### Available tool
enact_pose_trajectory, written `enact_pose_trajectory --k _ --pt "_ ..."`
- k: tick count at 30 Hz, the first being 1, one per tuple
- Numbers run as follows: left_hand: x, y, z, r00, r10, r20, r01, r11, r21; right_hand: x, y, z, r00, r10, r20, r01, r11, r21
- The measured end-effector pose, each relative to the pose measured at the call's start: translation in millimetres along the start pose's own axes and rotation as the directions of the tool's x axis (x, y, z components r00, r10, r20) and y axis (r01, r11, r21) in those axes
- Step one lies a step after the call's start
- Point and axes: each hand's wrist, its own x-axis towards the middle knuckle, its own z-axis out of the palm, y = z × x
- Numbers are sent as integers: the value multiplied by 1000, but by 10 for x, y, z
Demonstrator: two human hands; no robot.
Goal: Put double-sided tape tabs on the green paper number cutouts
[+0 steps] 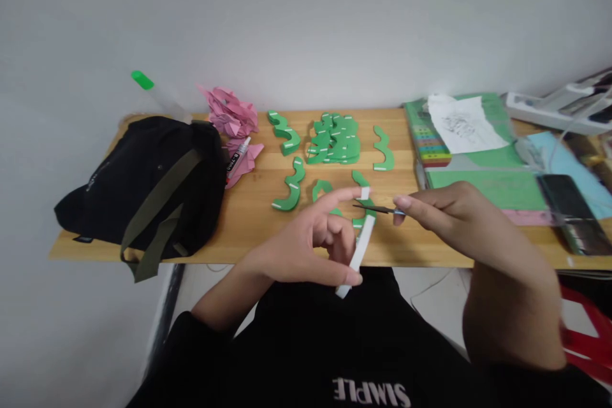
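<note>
My left hand (306, 239) pinches a narrow white strip (362, 247) near its lower end, between thumb and curled fingers. A small white piece (365, 193) sits on the tip of its outstretched index finger. Close by on the right, my right hand (444, 207) is closed on a slim dark pointed tool (375, 208), tweezers-like, whose tip points left between the white piece and the strip. Beneath them on the table lie green wavy cut-outs with white strips, one (358, 180) partly covered by the hands and another green piece (321, 188) behind my left hand.
More green cut-outs stand in a stack (335, 139), with single ones (382, 150) around it. A black bag (157, 185), pink folded paper (232, 115) and a glue tube (238, 158) lie left. Rightward are green packs (482, 188), a phone (574, 210) and a power strip (540, 105).
</note>
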Motion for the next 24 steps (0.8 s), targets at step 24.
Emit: enact_pose_trajectory --k 24 --pt "57 -253 -416 909 46 -414 -38 999 26 263 115 694 965 261 -21 -179 717 673"
